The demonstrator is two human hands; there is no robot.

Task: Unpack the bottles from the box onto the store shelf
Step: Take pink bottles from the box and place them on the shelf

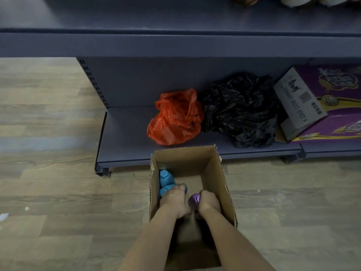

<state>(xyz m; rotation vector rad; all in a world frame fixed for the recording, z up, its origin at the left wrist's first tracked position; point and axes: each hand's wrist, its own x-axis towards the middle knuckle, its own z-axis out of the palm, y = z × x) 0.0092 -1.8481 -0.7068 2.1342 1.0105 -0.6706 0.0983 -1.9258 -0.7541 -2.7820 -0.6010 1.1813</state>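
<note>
Head view: gripping blue bottle [165,189] with left hand [172,200], purple bottle [193,199] with right hand [209,202]; likely stiff, slick plastic; hold by bodies.

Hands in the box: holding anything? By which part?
Left hand grips a blue bottle by its upper part; the hand hides the exact spot. Right hand grips a purple-capped bottle just below the cap.

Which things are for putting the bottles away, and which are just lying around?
For the job: cardboard box, blue bottles, purple bottle, left hand, right hand, bottom shelf.
Just lying about: orange bag, black bag, purple carton.
</note>
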